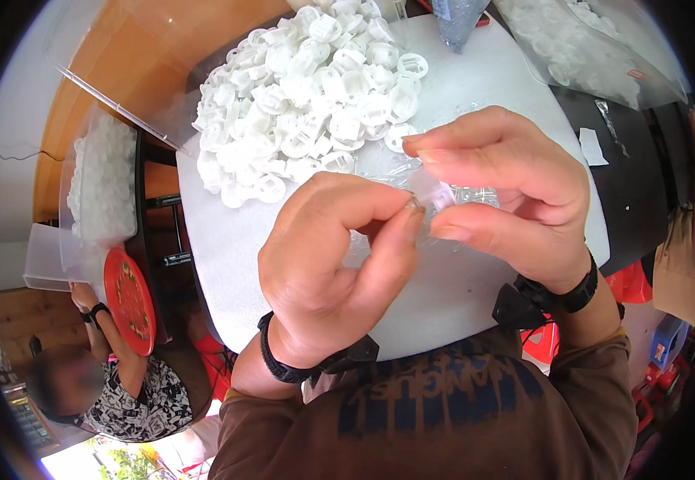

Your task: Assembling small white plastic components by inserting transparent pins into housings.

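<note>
While my right grip [523,184] has thumb and fingers around a small white piece [443,195], up over the surface [451,296], my left grip [323,256] is pinched tight right by the piece's edge; can't tell what, if anything, is in it. Just past that I've got loose clear bits [389,168], then a big white pile [307,96]. Clear bag [591,48] at upper right, and off left a co-worker [155,400] near a red tray [147,324].
</note>
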{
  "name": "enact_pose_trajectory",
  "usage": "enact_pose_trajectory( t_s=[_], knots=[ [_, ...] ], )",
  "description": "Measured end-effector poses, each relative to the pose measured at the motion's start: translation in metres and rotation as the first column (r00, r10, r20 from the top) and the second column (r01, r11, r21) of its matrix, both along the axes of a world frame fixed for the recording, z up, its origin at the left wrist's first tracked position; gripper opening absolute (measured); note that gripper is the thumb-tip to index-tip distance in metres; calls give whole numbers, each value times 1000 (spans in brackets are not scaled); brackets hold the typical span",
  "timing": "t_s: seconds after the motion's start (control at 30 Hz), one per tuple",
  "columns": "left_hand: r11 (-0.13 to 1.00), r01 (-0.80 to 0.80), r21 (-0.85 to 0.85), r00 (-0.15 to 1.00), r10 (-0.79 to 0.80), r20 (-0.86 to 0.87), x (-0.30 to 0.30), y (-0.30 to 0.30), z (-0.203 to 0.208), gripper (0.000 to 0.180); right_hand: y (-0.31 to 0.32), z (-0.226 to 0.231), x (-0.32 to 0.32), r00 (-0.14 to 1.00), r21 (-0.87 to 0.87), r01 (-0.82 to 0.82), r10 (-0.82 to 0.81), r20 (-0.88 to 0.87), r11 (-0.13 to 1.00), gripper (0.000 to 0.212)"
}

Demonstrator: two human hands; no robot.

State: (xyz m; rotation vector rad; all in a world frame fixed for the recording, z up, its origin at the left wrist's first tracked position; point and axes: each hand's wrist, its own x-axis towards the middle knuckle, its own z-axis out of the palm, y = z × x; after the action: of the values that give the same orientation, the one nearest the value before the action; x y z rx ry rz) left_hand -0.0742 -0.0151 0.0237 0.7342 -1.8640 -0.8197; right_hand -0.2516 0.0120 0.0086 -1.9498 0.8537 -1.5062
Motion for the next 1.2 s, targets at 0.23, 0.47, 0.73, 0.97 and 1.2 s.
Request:
enact_pose_trajectory(
  t_s=[0.23, 0.47, 0.73, 0.97, 1.2],
  knots=[
    [820, 222, 527, 947, -53, -317, 2, 3, 9, 11, 2, 0, 5, 986, 50, 31, -39, 162, 998, 46],
    [793, 323, 516, 926, -152, -346, 5, 8, 12, 8, 8, 6, 5, 991, -47, 76, -70, 115, 996, 37],
    [738, 301, 603, 910, -34, -413, 7, 21, 8, 12, 7, 8, 11, 992, -149, 73, -56, 113, 986, 34],
    [907, -132, 400, 981, 61, 185, 51, 30, -12, 22, 15, 31, -11, 931, 170, 302, -329, 156, 938, 26],
    [952, -265, 150, 891, 183, 415, 98, 28, -47, 14, -16, 87, -132, 740, 91, 660, -666, 91, 746, 43]
  ],
)
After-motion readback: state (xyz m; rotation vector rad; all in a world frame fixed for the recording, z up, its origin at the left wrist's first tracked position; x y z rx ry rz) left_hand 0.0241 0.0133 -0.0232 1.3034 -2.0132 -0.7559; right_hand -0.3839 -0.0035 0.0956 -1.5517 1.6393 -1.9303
